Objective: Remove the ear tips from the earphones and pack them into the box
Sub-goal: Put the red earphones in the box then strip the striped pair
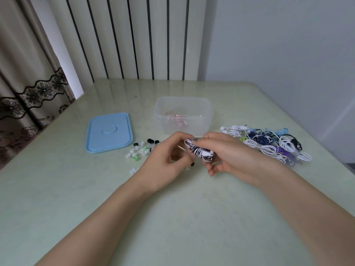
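Observation:
Both hands meet over the middle of the table around a coiled pair of black-and-white striped earphones (200,153). My right hand (233,156) grips the bundle from the right, fingers curled round it. My left hand (169,160) pinches the upper end of the bundle with thumb and fingertips. A small black ear tip (192,164) shows just below my left fingers. Behind the hands stands a clear plastic box (207,112) with pink earphones (175,119) inside. Loose ear tips (141,148), white, black and green, lie scattered to the left of the hands.
A blue lid (109,132) lies flat left of the box. A heap of coiled earphones (269,144), white, dark blue, black and purple, sits at the right. The table ends at a radiator and wall behind, with a curtain at far left.

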